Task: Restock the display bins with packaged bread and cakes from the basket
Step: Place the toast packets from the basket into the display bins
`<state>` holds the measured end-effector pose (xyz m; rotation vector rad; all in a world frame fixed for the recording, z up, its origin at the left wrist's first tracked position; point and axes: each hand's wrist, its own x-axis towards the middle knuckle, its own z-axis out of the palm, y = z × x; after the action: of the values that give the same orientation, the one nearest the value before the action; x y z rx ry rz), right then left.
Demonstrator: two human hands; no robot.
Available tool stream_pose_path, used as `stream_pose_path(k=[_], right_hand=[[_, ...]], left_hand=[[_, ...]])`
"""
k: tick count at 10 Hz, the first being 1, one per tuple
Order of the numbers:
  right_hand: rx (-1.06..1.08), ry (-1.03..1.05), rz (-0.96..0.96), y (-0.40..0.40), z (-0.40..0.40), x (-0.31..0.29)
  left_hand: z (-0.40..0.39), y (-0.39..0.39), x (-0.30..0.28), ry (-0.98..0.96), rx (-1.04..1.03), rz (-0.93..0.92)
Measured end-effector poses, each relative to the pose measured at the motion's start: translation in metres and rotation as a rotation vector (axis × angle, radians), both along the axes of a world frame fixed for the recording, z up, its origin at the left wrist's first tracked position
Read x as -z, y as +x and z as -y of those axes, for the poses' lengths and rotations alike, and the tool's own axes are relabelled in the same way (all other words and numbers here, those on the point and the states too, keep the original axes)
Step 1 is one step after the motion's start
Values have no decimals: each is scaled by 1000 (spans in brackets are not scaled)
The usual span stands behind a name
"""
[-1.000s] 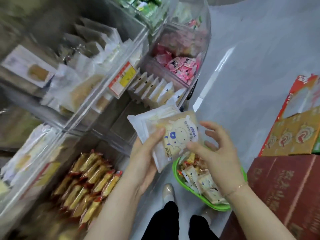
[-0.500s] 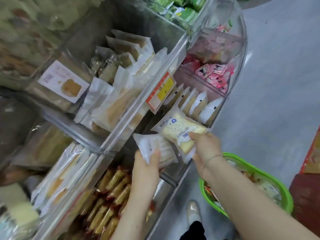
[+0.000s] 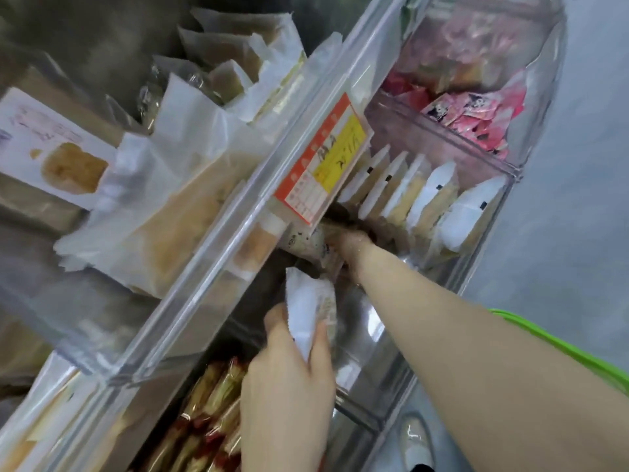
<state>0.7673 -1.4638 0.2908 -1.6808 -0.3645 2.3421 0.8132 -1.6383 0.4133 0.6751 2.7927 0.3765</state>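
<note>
My right hand reaches deep into a clear plastic bin, under the shelf above it, and grips a white cake packet at the near end of a row of upright white packets. My left hand is lower, in front of the bin, and holds a second white packet upright by its bottom edge. The green basket shows only as a strip of rim behind my right forearm.
An upper bin holds white-wrapped bread, with an orange and yellow price tag on its front rail. Pink packets fill the bin at top right. Red and gold bars lie in a lower bin. Grey floor lies to the right.
My right hand has pushed its packet from in front of the bin into it, under the price tag. My left hand has stayed low with its packet. The view moved closer to the shelves.
</note>
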Motion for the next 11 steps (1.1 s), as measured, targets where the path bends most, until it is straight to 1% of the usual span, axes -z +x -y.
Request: stream_pose_path(k=[1, 2, 3, 4, 5, 6, 7, 8, 9, 10, 11], right_hand=[[-415, 379, 203, -1, -1, -13], [-391, 379, 181, -4, 4, -11], [-468, 306, 48, 2, 11, -25], [-472, 142, -81, 34, 8, -48], [-494, 154, -113, 78, 8, -63], [-614, 151, -154, 108, 11, -78], [-482, 15, -394, 120, 11, -87], [-429, 106, -387, 125, 10, -84], [-406, 148, -381, 125, 11, -81], [-336, 164, -396, 122, 13, -79], [-262, 139, -405, 115, 21, -81]], left_hand=[[-5, -3, 1, 10, 46, -16], [-3, -1, 0, 62, 98, -21], [0, 1, 1, 57, 170, -79], [-1, 4, 2, 36, 224, -143], [-6, 5, 3, 81, 214, -96], [-15, -2, 4, 125, 343, -66], [-21, -12, 8, 171, 583, 113], [-18, -15, 8, 333, 605, 504], [-18, -14, 10, 533, 280, 651], [-24, -26, 13, 508, -54, 736], [-31, -34, 11, 328, -6, 876]])
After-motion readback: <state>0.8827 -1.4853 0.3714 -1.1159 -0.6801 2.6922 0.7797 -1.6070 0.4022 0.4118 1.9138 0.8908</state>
